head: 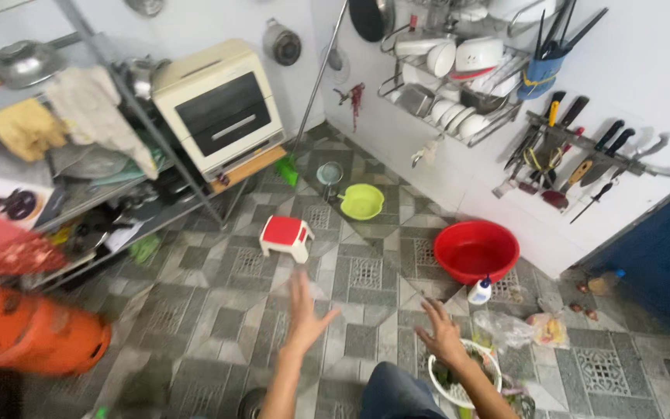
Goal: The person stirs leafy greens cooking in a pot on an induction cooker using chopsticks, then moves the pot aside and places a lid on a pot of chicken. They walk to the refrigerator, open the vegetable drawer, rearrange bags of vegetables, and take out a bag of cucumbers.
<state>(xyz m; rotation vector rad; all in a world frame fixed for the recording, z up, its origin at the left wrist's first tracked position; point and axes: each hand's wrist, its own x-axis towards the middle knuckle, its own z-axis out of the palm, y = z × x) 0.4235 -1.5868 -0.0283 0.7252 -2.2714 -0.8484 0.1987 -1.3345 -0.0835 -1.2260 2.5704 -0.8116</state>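
Observation:
My left hand (pixel 305 306) is stretched out over the patterned floor tiles, fingers spread, holding nothing. It points toward a small red-topped white stool (pixel 286 236) a little beyond it. My right hand (pixel 440 331) hovers with fingers apart just above a white basket of green vegetables (pixel 463 378) by my knee. My blue trouser leg (pixel 397 392) shows at the bottom edge.
A red basin (pixel 475 250) stands by the white wall, a white bottle (pixel 480 291) in front of it. A yellow-green bowl (pixel 361 202) lies farther back. Plastic bags (pixel 523 328) lie to the right. A metal shelf with a cream oven (pixel 221 106) fills the left. An orange gas cylinder (pixel 40 334) lies at lower left.

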